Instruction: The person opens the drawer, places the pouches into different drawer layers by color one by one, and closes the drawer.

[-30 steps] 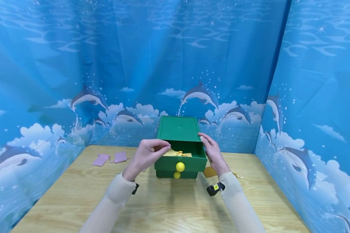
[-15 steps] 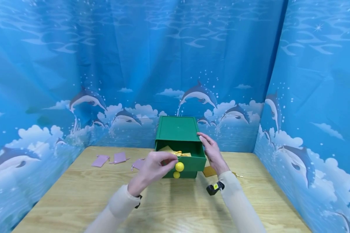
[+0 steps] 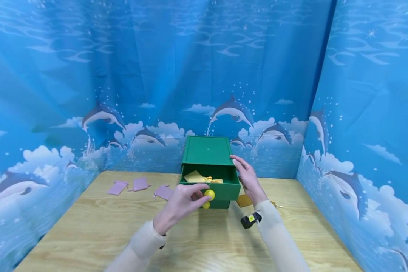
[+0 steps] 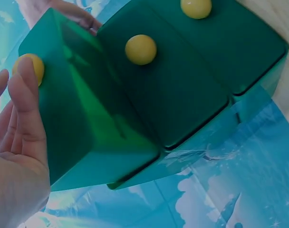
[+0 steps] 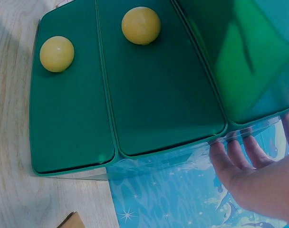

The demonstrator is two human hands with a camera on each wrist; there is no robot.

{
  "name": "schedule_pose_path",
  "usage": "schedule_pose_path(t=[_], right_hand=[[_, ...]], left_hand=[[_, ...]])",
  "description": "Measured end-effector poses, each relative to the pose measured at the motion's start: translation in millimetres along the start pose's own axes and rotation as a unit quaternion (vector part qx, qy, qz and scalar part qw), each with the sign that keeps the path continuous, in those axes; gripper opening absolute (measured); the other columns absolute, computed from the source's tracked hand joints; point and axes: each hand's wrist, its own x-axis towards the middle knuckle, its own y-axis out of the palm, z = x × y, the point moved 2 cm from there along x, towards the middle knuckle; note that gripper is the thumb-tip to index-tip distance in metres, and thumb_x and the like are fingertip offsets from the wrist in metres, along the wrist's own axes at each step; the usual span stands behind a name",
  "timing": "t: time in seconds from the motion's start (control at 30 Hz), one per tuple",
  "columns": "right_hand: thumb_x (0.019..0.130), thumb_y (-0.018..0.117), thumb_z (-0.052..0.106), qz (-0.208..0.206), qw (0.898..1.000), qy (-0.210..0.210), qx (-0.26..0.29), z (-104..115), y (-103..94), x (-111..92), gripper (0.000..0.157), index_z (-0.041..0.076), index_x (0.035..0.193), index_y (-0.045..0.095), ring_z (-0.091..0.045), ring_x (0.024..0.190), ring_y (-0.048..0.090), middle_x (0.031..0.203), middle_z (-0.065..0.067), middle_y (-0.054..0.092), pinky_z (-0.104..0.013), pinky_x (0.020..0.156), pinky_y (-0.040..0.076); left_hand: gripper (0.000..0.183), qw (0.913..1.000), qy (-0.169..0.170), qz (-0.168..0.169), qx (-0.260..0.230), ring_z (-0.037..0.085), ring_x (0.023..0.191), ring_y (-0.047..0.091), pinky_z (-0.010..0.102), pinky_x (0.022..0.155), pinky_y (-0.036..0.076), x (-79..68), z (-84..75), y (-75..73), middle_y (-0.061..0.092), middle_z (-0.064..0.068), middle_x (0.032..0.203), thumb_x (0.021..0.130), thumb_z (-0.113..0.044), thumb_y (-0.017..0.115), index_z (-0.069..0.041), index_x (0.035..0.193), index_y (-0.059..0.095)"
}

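Note:
A green cabinet (image 3: 209, 149) of small drawers stands on the table, its top drawer (image 3: 224, 190) pulled out. Inside that drawer lie gold pouches (image 3: 194, 176) with shiny yellow ties. My left hand (image 3: 180, 202) is at the drawer's yellow knob (image 3: 209, 194), thumb and index finger spread on either side of it. In the left wrist view a finger overlaps the knob (image 4: 36, 69), and the thumb tip stands just short of it. My right hand (image 3: 248, 177) rests against the cabinet's right side near the top, its fingers fairly straight (image 5: 254, 166).
Several lilac pouches (image 3: 140, 184) lie on the wooden table (image 3: 88, 226) to the left. A brownish-gold pouch (image 3: 244, 200) lies at the right, partly behind my right wrist. Two lower drawers with yellow knobs (image 5: 141, 25) are closed. A dolphin-print curtain (image 3: 156, 75) surrounds the table.
My left hand has come down from the open drawer, holding nothing visible, to its front knob, and its thumb and index finger have parted around it. My right hand stays in place.

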Motion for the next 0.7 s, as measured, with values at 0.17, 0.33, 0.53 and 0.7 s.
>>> schedule_pose_path(t=[0.17, 0.33, 0.53, 0.7], right_hand=[[0.104, 0.048, 0.037, 0.004, 1.000, 0.009, -0.002, 2, 0.2, 0, 0.043, 0.020, 0.143, 0.051, -0.032, 0.147, 0.026, 0.160, -0.001, 0.030, -0.061, 0.118, 0.017], [0.102, 0.049, 0.041, -0.005, 1.000, 0.007, -0.003, -1, -0.2, 1, 0.043, 0.023, 0.141, 0.052, -0.030, 0.147, 0.027, 0.159, 0.001, 0.031, -0.062, 0.118, 0.015], [0.101, 0.050, 0.045, -0.013, 1.000, -0.005, -0.013, -4, -0.5, 2, 0.044, 0.025, 0.139, 0.054, -0.030, 0.146, 0.028, 0.158, 0.003, 0.033, -0.063, 0.118, 0.014], [0.101, 0.050, 0.045, -0.013, 1.000, -0.006, -0.013, -5, 0.3, 2, 0.044, 0.025, 0.139, 0.054, -0.030, 0.145, 0.030, 0.158, 0.002, 0.034, -0.063, 0.118, 0.015]], left_hand=[[0.028, 0.9999, -0.013, 0.001, -0.001, -0.005, 0.056, 0.059, 0.012, 0.053, 0.050, -3.6, 4.0, 6.2, 0.073, 0.000, 0.076, 0.084, -0.017, 0.078, -0.011, 0.111, 0.073], [0.031, 0.9997, -0.019, 0.003, -0.016, -0.006, 0.056, 0.060, 0.012, 0.053, 0.051, -5.5, 5.6, 12.6, 0.075, 0.002, 0.082, 0.085, -0.017, 0.078, -0.012, 0.115, 0.072], [0.030, 0.9995, -0.030, -0.009, -0.007, -0.005, 0.055, 0.061, 0.012, 0.052, 0.051, -6.2, 4.1, 16.3, 0.075, 0.002, 0.083, 0.085, -0.015, 0.078, -0.012, 0.114, 0.072], [0.027, 0.9990, -0.038, -0.021, -0.003, -0.001, 0.061, 0.065, 0.012, 0.057, 0.052, -6.1, 5.7, 19.3, 0.074, -0.001, 0.080, 0.085, -0.017, 0.077, -0.014, 0.112, 0.071]])
